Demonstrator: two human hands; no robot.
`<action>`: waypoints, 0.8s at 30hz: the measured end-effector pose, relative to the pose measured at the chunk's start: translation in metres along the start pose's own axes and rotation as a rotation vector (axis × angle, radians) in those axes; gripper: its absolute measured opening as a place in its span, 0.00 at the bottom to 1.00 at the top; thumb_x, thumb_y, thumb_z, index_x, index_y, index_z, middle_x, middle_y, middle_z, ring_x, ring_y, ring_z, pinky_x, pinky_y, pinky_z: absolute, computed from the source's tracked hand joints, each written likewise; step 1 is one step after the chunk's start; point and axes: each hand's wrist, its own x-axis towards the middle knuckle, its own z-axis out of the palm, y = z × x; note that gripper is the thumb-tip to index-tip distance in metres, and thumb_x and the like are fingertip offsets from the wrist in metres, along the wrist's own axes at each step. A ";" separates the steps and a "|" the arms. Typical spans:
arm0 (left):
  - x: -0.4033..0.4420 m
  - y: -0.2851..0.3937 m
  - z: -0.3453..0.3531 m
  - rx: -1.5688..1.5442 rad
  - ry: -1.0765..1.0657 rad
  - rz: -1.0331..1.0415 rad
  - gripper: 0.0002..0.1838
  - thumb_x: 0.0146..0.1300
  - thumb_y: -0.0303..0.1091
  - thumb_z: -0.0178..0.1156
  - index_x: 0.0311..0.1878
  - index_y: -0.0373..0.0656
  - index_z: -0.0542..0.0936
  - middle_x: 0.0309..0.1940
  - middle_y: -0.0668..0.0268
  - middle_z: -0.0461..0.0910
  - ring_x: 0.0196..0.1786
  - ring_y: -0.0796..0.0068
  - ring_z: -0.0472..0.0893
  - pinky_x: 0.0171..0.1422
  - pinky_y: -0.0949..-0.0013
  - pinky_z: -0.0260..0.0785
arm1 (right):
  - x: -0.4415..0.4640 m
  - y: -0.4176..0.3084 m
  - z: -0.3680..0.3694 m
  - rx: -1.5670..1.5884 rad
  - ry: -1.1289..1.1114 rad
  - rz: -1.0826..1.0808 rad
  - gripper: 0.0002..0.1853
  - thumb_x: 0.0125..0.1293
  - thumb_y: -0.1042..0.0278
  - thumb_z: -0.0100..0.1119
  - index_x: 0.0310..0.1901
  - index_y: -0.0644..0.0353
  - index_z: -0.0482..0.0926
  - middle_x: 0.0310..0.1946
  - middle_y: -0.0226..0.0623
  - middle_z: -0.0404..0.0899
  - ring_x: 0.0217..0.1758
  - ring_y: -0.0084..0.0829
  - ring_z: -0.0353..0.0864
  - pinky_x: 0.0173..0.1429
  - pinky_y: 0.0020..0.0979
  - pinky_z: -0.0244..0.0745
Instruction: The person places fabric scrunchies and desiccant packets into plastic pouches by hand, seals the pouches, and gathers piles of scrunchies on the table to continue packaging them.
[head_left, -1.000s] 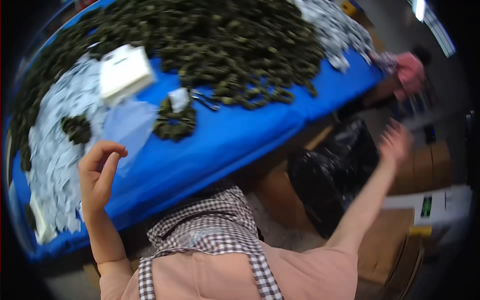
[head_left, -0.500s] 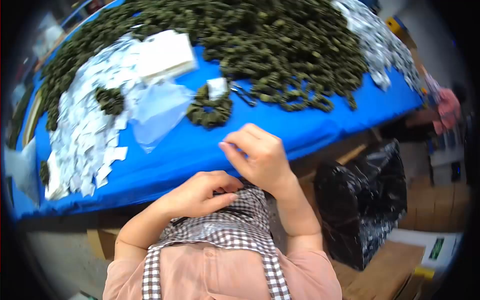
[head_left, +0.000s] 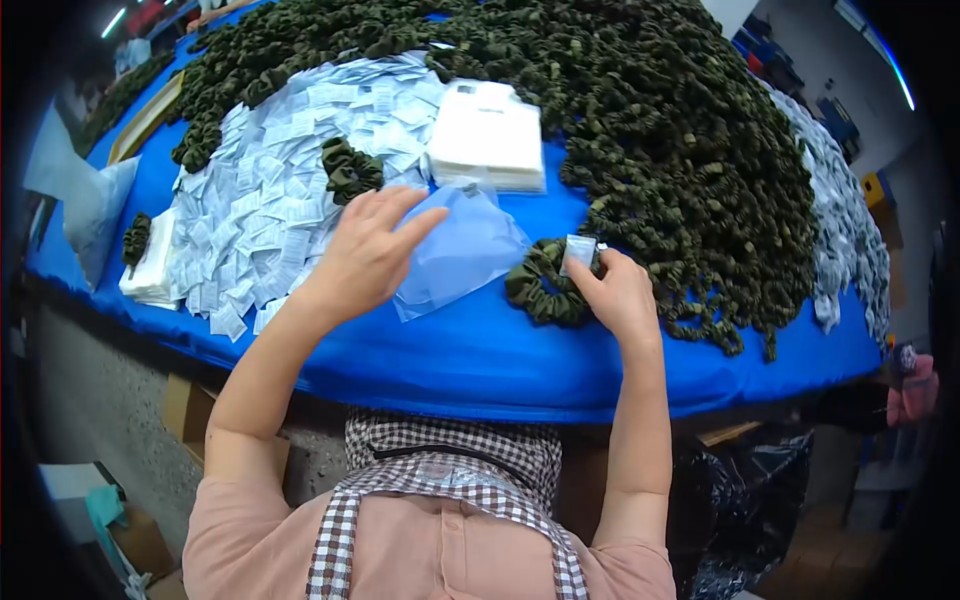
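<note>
My left hand (head_left: 368, 248) is open above the blue table, its fingers spread beside a translucent plastic bag (head_left: 465, 250). My right hand (head_left: 620, 290) has thumb and fingers closed at a small white packet (head_left: 578, 252), which lies over a dark green scrunchie (head_left: 545, 285). Behind the bag rests a stack of white sheets or bags (head_left: 487, 140). Another dark green scrunchie (head_left: 350, 170) sits on a heap of small white packets (head_left: 270, 190), just behind my left hand.
A large heap of dark green scrunchies (head_left: 700, 180) covers the back and right of the blue table (head_left: 450, 375). Grey pieces (head_left: 845, 220) lie at its far right. Below hangs a black plastic bag (head_left: 740, 510). Another person's pink sleeve (head_left: 912, 390) shows at right.
Both hands have moved from near the apron out over the table. My left hand has opened beside the plastic bag, and my right hand has reached the packet on the scrunchie. The view has shifted.
</note>
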 end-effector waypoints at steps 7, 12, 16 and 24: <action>0.002 0.007 0.028 0.062 -0.217 0.023 0.12 0.53 0.26 0.60 0.42 0.44 0.77 0.43 0.64 0.78 0.41 0.66 0.78 0.46 0.66 0.70 | 0.000 0.013 -0.018 0.214 0.102 -0.083 0.14 0.59 0.63 0.60 0.31 0.68 0.75 0.27 0.43 0.75 0.26 0.37 0.73 0.34 0.38 0.71; 0.000 0.054 0.025 0.158 -0.152 -0.072 0.07 0.51 0.30 0.61 0.31 0.45 0.72 0.30 0.65 0.69 0.28 0.71 0.70 0.27 0.70 0.65 | -0.007 0.003 -0.044 0.707 -0.320 0.037 0.13 0.59 0.64 0.61 0.38 0.68 0.77 0.28 0.41 0.75 0.27 0.33 0.73 0.34 0.34 0.71; -0.005 0.071 0.026 0.001 -0.174 -0.155 0.15 0.52 0.29 0.64 0.44 0.43 0.75 0.37 0.63 0.72 0.33 0.68 0.73 0.35 0.69 0.67 | -0.004 0.002 -0.026 0.361 -0.169 0.028 0.16 0.60 0.63 0.62 0.45 0.66 0.78 0.30 0.40 0.76 0.29 0.35 0.75 0.35 0.34 0.73; -0.028 0.066 0.022 -0.175 -0.064 -0.228 0.28 0.49 0.30 0.67 0.56 0.42 0.73 0.48 0.56 0.71 0.40 0.62 0.75 0.39 0.68 0.71 | 0.000 0.025 0.006 -0.263 0.250 -0.235 0.17 0.59 0.64 0.63 0.46 0.63 0.76 0.33 0.41 0.79 0.32 0.40 0.77 0.38 0.36 0.74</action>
